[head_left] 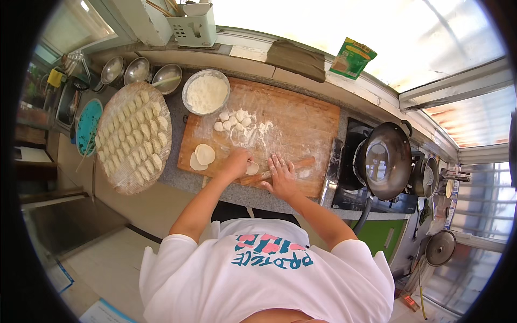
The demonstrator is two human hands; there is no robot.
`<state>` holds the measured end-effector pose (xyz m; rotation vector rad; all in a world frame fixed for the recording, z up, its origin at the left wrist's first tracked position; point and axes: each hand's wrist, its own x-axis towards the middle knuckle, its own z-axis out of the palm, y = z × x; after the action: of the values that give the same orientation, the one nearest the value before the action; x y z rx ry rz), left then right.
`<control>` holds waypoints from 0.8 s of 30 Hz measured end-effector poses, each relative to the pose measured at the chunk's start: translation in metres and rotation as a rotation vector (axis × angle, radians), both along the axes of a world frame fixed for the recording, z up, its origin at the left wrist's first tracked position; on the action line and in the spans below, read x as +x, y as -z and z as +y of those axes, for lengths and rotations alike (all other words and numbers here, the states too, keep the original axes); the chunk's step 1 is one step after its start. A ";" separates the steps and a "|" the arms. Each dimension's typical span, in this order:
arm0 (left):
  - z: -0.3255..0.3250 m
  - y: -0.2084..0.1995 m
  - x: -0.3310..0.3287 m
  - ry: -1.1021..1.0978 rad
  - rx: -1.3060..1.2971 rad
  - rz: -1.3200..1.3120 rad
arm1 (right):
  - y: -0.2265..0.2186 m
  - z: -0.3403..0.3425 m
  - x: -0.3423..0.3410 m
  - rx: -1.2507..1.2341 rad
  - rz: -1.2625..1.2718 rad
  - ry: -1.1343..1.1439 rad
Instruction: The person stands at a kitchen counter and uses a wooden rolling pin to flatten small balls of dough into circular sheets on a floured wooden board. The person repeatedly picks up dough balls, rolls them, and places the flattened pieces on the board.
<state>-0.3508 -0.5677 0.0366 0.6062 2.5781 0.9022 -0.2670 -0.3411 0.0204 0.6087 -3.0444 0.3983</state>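
Observation:
My left hand (pixel 236 164) is closed, its fingers pinching the edge of a small round dough wrapper (pixel 252 168) on the wooden board (pixel 315 121). Palm down with fingers spread, my right hand (pixel 281 176) lies flat across a wooden rolling pin (pixel 306 162), whose near end reaches the wrapper. Left of my left hand, rolled wrappers (pixel 205 154) lie overlapping near the board's edge. Farther back are several small dough pieces (pixel 237 119) amid scattered flour (pixel 264 128). A metal bowl (pixel 186 102) of flour stands at the board's far left corner.
To the left, a round tray (pixel 129 188) carries rows of dumplings (pixel 132 134). Beyond it are a teal basin (pixel 89 126) and several metal bowls (pixel 167 79). A cleaver-like blade (pixel 329 180) lies by the board's right edge, beside a wok (pixel 385 161) on the stove. A green packet (pixel 353 58) stands on the sill.

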 end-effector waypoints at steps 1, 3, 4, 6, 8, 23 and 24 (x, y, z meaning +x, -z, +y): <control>0.002 -0.001 -0.001 0.012 0.025 -0.012 | -0.002 0.001 0.004 0.010 0.012 0.003; 0.004 -0.004 -0.001 -0.056 0.012 -0.059 | 0.000 -0.001 -0.004 0.015 0.030 0.022; 0.005 -0.009 -0.004 -0.085 0.001 -0.077 | 0.004 -0.007 -0.027 0.006 0.043 0.046; 0.005 -0.009 -0.009 -0.119 -0.016 -0.091 | 0.005 -0.020 -0.067 -0.025 0.050 0.077; 0.003 -0.002 -0.011 -0.124 -0.011 -0.080 | -0.002 -0.030 -0.089 -0.063 0.037 0.100; 0.003 0.018 -0.011 0.135 -0.015 -0.021 | -0.006 0.015 -0.008 -0.062 -0.010 -0.157; 0.003 0.013 -0.010 0.067 0.001 -0.071 | -0.015 0.010 -0.016 -0.065 -0.018 -0.151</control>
<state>-0.3606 -0.5651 0.0238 0.6448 2.4794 0.8866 -0.2826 -0.3310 0.0356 0.8379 -2.9984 0.5065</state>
